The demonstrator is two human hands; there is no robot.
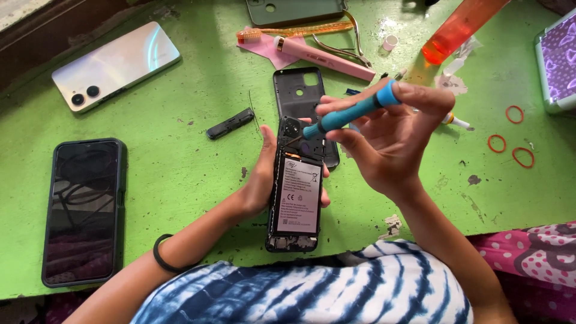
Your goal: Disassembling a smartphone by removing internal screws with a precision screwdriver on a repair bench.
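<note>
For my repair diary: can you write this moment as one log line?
left hand: holds opened phone | right hand: blue screwdriver, tip at phone's top | back cover: on green table

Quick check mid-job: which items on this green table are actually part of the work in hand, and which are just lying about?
In use:
- opened phone, held by left hand
- blue screwdriver, in right hand
- removed back cover

Lying about:
- silver phone
- black phone
- pink tool
- toothbrush
- orange bottle
- rubber bands

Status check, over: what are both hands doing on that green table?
Left hand grips opened black phone with exposed battery. Right hand holds blue screwdriver, tip at phone's top. Removed black back cover lies just behind; nothing blocking.
</note>
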